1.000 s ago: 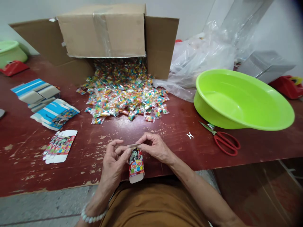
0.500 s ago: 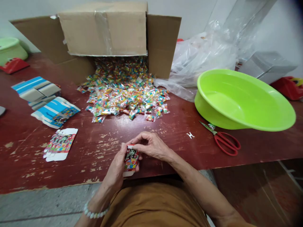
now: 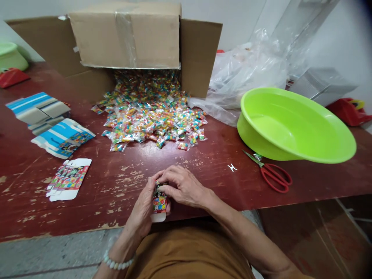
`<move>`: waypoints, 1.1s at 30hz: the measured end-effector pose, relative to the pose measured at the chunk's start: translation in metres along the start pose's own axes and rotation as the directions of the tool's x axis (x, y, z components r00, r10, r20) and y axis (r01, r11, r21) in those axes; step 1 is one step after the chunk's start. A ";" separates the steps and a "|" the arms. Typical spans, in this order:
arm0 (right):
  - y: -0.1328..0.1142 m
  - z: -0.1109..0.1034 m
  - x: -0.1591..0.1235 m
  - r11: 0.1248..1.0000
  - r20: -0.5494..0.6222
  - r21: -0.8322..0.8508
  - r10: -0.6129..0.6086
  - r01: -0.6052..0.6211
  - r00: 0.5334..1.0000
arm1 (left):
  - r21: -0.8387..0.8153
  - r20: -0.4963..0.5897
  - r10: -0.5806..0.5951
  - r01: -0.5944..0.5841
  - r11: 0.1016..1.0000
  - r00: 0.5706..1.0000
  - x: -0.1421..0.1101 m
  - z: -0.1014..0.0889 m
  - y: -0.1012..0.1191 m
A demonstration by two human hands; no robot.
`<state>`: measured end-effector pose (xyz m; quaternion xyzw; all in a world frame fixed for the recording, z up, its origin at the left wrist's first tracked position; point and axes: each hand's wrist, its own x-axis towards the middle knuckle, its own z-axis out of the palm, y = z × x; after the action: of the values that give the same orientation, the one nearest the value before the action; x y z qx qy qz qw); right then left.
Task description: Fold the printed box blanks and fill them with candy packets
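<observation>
A small printed candy box (image 3: 159, 203), red with colourful pictures, stands near the table's front edge with a white flap showing at its lower end. My left hand (image 3: 145, 201) is wrapped round its left side, fingers closed on it. My right hand (image 3: 184, 186) reaches over from the right, thumb and fingers closed on the box's top end and covering it. Flat unfolded candy boxes (image 3: 71, 178) of the same print lie to the left. Beyond my hands spreads a pile of clear candy packets (image 3: 151, 120), filled with multicoloured sweets.
The packets spill from a large cardboard carton (image 3: 128, 38) with open flaps. Blue and white cartons (image 3: 64, 135) are stacked at left. A green basin (image 3: 290, 128), red-handled scissors (image 3: 274, 174) and a white H-shaped scrap (image 3: 231, 167) lie right. Plastic bags (image 3: 247, 73) stand behind.
My right hand's fingers have come down over the top end of the box, hiding the white flap that showed there. The whole view has shifted slightly.
</observation>
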<state>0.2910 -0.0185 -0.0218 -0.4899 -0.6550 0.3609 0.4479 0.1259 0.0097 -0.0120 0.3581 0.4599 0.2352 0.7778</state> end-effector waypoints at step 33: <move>-0.016 -0.001 0.009 0.975 0.075 0.010 0.219 -0.220 0.973 | 0.226 0.219 -0.005 -0.046 0.973 0.976 -0.017 -0.038 -0.003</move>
<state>0.2858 -0.0142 -0.0046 -0.5417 -0.6096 0.4319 0.3852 0.0851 0.0089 -0.0175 0.4740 0.3920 0.1478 0.7745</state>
